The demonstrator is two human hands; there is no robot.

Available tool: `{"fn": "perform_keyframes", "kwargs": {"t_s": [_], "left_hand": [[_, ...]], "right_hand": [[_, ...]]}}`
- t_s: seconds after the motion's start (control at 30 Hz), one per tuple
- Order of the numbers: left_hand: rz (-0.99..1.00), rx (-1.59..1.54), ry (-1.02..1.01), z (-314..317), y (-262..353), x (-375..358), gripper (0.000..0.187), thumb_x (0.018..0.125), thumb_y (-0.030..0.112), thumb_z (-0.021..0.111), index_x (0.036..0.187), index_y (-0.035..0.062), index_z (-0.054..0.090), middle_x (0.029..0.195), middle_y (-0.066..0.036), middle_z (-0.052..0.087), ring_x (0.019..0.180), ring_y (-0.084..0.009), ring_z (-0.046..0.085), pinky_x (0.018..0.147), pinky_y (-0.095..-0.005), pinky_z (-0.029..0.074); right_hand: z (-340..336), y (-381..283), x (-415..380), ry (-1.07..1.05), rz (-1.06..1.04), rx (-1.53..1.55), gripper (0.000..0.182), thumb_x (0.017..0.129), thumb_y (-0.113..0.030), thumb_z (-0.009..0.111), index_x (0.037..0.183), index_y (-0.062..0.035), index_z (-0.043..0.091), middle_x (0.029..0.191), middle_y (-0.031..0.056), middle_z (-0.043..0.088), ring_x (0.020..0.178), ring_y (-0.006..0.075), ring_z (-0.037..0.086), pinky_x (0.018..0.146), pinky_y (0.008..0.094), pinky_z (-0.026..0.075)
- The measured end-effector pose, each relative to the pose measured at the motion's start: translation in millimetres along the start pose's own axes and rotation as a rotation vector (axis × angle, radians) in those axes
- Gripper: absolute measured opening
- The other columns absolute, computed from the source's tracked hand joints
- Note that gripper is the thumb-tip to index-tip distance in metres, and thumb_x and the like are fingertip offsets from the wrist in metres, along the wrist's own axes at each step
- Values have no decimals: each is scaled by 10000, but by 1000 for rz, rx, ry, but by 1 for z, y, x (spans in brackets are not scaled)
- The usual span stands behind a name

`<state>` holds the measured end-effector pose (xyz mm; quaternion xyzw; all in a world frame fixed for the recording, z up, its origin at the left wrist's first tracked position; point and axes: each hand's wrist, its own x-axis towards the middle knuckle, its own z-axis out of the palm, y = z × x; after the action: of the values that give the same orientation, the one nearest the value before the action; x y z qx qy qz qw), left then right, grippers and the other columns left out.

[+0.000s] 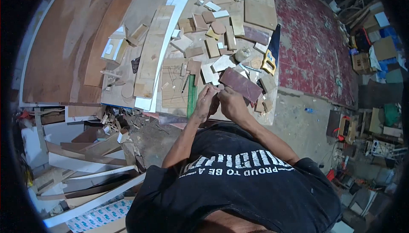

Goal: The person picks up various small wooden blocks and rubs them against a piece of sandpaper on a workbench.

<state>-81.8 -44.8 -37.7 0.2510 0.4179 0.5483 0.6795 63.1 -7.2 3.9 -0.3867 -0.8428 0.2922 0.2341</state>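
Observation:
Close together at the near edge of the workbench [170,62], my left hand [205,104] and my right hand [233,105] are both closed. A small pale rounded piece [220,86], apparently wood, shows between their fingertips; the rest of it is hidden. Beside my left hand lie a green ruler [191,98] and a dark pencil [185,83] on a board with drawn lines [174,92]. Just beyond my right hand is a flat reddish-brown rectangular block [241,84]. White offcuts [209,73] lie beyond the fingers.
A handsaw with a yellow handle [269,62] lies near the bench's right edge. A pale round container [243,54] stands among several wood offcuts [211,47]. Long white strips [170,32] run along the left. Scrap boards [89,160] are piled on the floor.

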Motion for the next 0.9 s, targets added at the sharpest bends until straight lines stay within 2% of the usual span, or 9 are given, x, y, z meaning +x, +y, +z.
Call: {"fn": "perform_keyframes", "kwargs": {"t_s": [0.1,0.13,0.2,0.3,0.4,0.43,0.6,0.7,0.9], "left_hand": [[-101,200,57,-25,-52,0,311,1041,305,400,1063,59,588,760,-5,541,585,-72,475,550,-251,442],[61,493,91,-34,-76,1,338,1041,276,395,1123,7,583,880,-82,636,818,-182,618,742,-310,496],[326,807,143,-39,-90,-6,251,993,176,492,1163,9,570,945,-63,642,855,-163,631,739,-283,488],[15,695,-67,-50,-107,-24,363,924,61,524,1281,12,478,1098,-140,642,1049,-243,627,856,-346,476],[83,794,-146,-50,-112,-38,489,865,-26,508,1338,45,408,1150,-191,618,1067,-297,622,874,-371,469],[89,860,-184,-44,-115,-38,606,786,-44,583,1334,52,342,1093,-281,591,1082,-444,572,878,-463,469],[240,915,31,-35,-105,-45,424,870,37,538,1273,49,409,1059,-268,596,1030,-460,580,842,-452,476],[190,703,74,-26,-102,-40,417,884,67,521,1288,44,417,1074,-259,602,1056,-442,578,851,-453,476],[204,948,71,23,-83,-75,496,838,11,581,1294,67,395,1075,-229,611,1062,-399,594,879,-416,457]], "right_hand": [[15,-3,-17,-64,100,-21,69,781,-29,543,834,12,558,770,207,543,715,407,575,628,486,458],[26,7,-24,-105,138,-112,116,778,-45,557,869,25,569,833,218,567,750,410,598,654,483,483],[44,16,-34,-156,190,-205,164,774,-61,571,904,39,581,895,228,591,785,413,621,679,480,508],[58,16,-46,-257,360,-223,177,782,-67,566,913,49,588,885,226,591,796,404,627,677,486,516],[74,12,-66,-246,276,-308,184,778,-84,575,898,55,587,881,227,594,778,408,626,683,480,521],[76,14,-71,-296,248,-350,182,766,-87,588,907,27,595,920,207,594,792,405,626,712,484,512],[58,53,-76,-299,153,-42,111,766,-68,604,861,-11,616,828,196,582,771,411,604,678,482,485],[49,17,-84,-35,252,-66,132,785,-104,587,896,-35,607,864,188,589,781,406,610,676,479,490],[20,22,-87,-255,-70,-293,114,789,-112,594,881,-46,609,875,177,599,763,392,620,670,469,503]]}}
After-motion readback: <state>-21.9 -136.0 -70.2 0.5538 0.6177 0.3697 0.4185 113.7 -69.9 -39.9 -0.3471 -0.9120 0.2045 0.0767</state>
